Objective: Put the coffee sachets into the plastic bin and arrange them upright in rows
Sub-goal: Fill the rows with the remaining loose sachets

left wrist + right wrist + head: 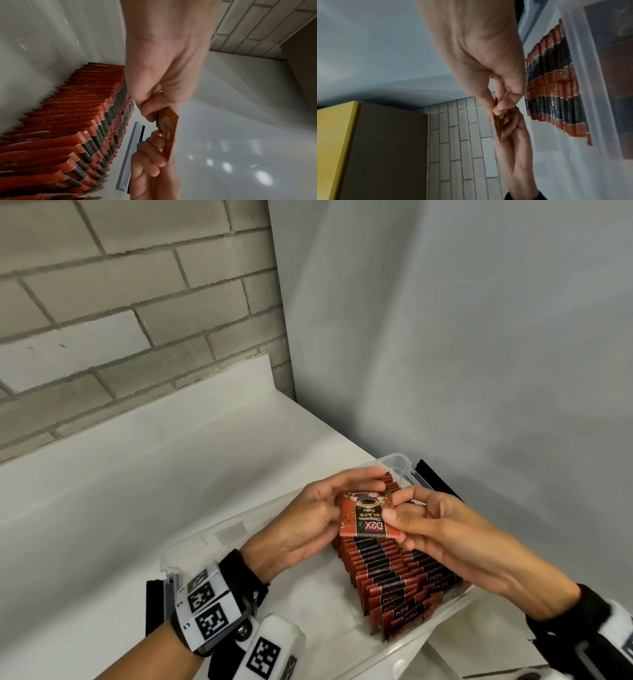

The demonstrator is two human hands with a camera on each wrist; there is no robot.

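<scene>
Our left hand and right hand pinch one coffee sachet, seemingly more, above upright rows in the plastic bin.

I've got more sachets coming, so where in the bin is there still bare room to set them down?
The bin is bare on its left half, between the left wall and the rows of sachets. The right half is packed up to the right wall. Both hands, left hand and right hand, hold a sachet above the far end.
</scene>
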